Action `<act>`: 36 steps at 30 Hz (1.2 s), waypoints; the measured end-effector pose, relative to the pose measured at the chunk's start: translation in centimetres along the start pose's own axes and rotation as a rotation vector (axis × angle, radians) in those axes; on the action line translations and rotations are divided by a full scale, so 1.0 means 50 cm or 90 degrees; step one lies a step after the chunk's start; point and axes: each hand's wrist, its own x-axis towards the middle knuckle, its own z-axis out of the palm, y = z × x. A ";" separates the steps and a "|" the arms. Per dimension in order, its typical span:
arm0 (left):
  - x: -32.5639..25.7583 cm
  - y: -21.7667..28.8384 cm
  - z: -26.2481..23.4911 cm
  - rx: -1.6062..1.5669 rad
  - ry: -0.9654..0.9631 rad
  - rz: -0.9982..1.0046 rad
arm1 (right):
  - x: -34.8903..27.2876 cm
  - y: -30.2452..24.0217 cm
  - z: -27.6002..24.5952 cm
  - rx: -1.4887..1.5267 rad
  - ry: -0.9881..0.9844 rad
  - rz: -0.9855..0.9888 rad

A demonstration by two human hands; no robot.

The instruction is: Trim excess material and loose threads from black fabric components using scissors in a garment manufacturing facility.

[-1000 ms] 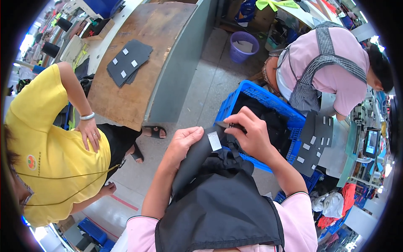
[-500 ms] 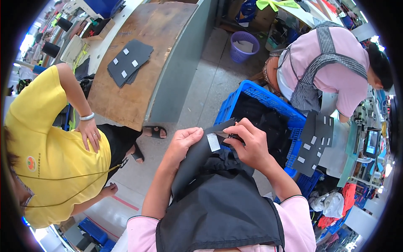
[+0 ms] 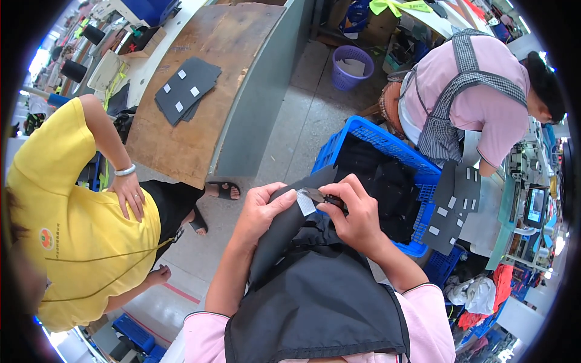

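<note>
The left hand [image 3: 261, 209] grips a dark grey fabric piece [image 3: 279, 233] bearing a small white label [image 3: 305, 202], while the right hand [image 3: 357, 215] pinches small dark snips [image 3: 324, 198] at that label. Just beyond lies a blue crate [image 3: 387, 142] of black cloth. A person in yellow [image 3: 66, 224] stands left, beside a wooden bench [image 3: 200, 78].

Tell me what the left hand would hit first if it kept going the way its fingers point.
The left hand points right, across the dark fabric piece. It would probably meet the right hand first, at the white label, though depth is unclear.
</note>
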 end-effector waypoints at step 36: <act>0.010 0.013 0.001 0.065 -0.030 -0.035 | 0.052 0.017 -0.057 -0.088 -0.159 -0.177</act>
